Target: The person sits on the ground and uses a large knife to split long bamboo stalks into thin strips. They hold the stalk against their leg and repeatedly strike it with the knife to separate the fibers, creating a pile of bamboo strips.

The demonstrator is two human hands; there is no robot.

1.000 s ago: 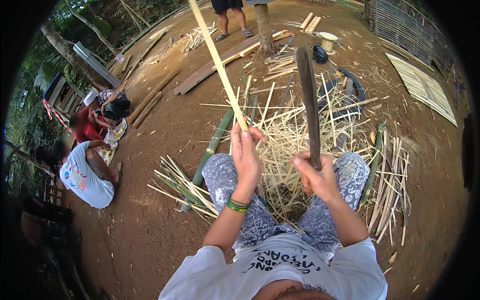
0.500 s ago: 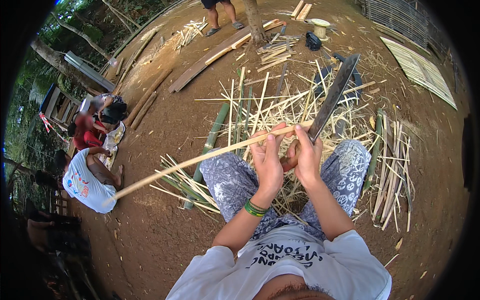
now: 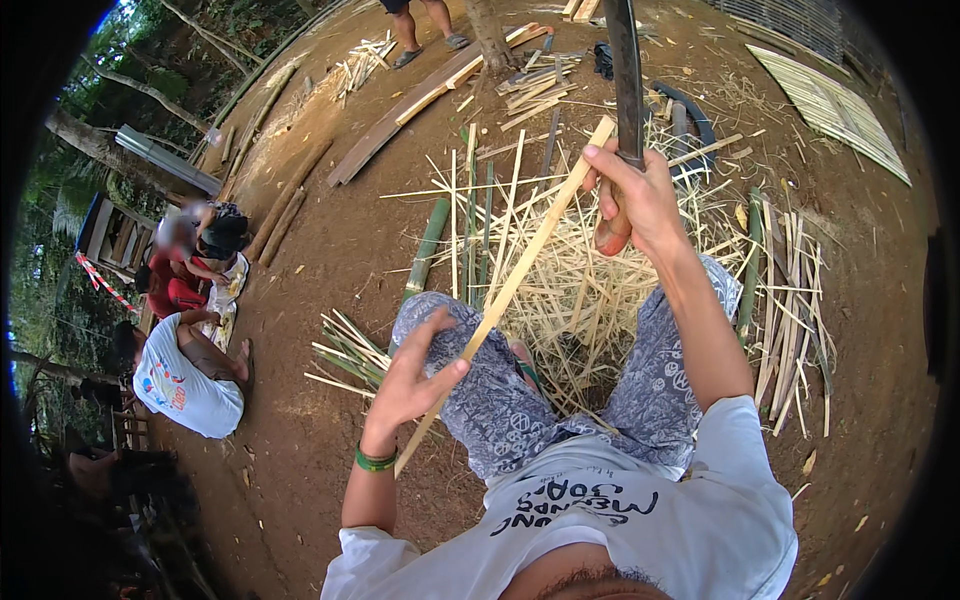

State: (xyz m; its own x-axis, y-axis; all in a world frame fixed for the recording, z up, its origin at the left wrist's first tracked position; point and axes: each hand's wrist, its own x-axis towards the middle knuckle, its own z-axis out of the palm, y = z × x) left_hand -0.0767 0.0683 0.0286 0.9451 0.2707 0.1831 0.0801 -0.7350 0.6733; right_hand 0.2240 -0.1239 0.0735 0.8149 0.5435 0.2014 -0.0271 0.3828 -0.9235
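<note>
My right hand (image 3: 645,195) grips a machete (image 3: 626,75), a long dark blade with a reddish-brown wooden handle, pointing away from me. Its thumb also pins the top end of a flat, pale bamboo strip (image 3: 530,250) beside the blade. From there the strip slants down to the left, past my left knee. Along its lower part, my left hand (image 3: 410,380) is open with fingers apart, thumb tip at the strip's edge. Between my knees lies a heap of thin bamboo shavings and strips (image 3: 570,320).
A green bamboo pole (image 3: 427,248) lies by my left knee, and a bundle of split strips (image 3: 790,310) lies on the right. Long planks (image 3: 410,110) rest near a tree trunk (image 3: 488,35). Several people sit at the left, one in a white shirt (image 3: 185,380).
My hands have parted; the left has slid down the strip to the lower left. The right has moved up, turning the blade more upright. The strip now slopes more steeply.
</note>
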